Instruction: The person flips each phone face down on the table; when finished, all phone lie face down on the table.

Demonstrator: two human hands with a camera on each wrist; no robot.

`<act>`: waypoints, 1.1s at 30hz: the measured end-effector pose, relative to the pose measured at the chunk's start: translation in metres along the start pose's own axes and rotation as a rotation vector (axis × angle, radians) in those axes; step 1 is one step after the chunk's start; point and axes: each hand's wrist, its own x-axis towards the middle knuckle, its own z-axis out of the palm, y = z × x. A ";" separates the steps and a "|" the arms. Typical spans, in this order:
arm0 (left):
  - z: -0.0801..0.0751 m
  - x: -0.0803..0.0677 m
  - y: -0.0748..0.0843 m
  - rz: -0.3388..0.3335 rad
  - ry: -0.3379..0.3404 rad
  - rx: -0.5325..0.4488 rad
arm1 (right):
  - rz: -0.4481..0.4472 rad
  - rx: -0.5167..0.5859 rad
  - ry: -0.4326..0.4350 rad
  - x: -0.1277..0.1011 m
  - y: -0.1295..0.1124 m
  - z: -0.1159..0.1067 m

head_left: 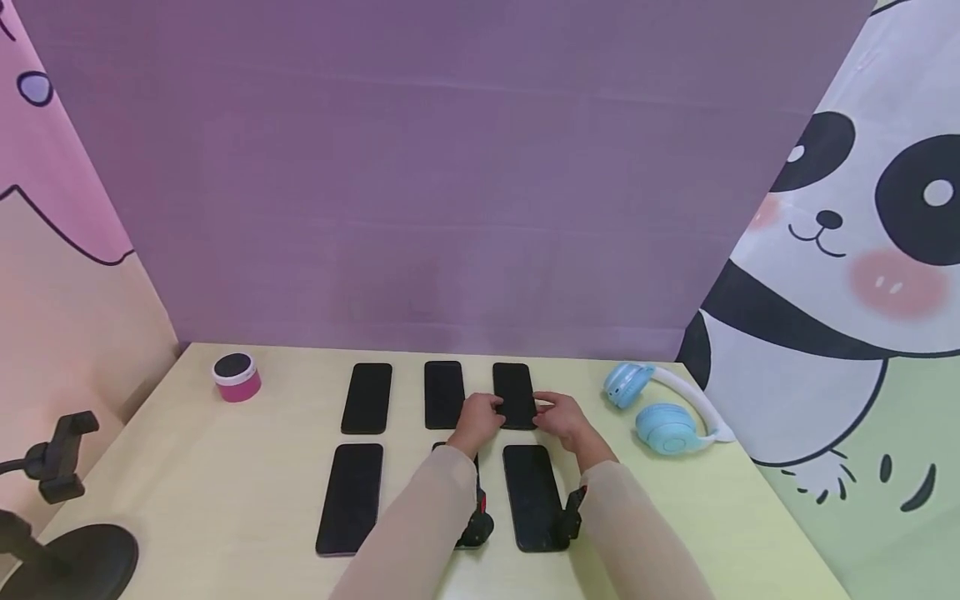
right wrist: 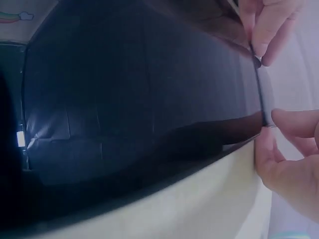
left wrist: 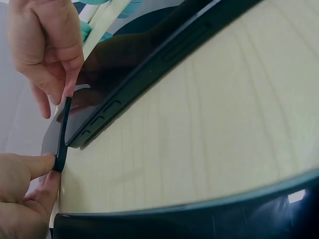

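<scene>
Several black phones lie in two rows on a pale yellow table (head_left: 225,483). Both hands are at the near short end of the back-right phone (head_left: 514,387). My left hand (head_left: 477,421) pinches its near left corner, and my right hand (head_left: 562,418) pinches its near right corner. The left wrist view shows that end edge of the phone (left wrist: 63,134) held between the left fingers (left wrist: 35,167) below and the right fingers (left wrist: 55,59) above. The right wrist view shows the phone's dark screen (right wrist: 139,99), with the right fingers (right wrist: 294,124) and left fingers (right wrist: 264,25) at its end.
Two more phones (head_left: 367,397) (head_left: 443,394) fill the back row; front-row phones (head_left: 350,498) (head_left: 534,498) lie under my forearms, the middle one mostly hidden. A pink speaker (head_left: 236,377) stands back left, blue headphones (head_left: 660,412) lie at the right, and a black clamp stand (head_left: 60,500) is at the left edge.
</scene>
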 end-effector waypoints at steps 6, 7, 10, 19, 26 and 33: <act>0.019 0.017 -0.026 -0.011 -0.016 -0.071 | -0.016 0.040 -0.024 -0.005 0.000 -0.002; 0.010 0.009 -0.014 -0.056 -0.041 -0.078 | -0.024 0.047 -0.030 -0.007 -0.001 -0.003; -0.009 -0.012 0.013 -0.086 -0.051 -0.070 | -0.047 0.079 -0.061 -0.009 -0.001 -0.007; -0.013 -0.022 0.029 0.000 -0.061 -0.029 | -0.079 0.384 -0.195 -0.003 0.001 -0.022; -0.011 -0.020 0.033 0.018 -0.053 -0.192 | -0.108 0.508 -0.284 -0.004 -0.002 -0.025; -0.007 -0.020 0.031 -0.013 -0.029 -0.468 | -0.149 0.520 -0.375 -0.003 -0.001 -0.022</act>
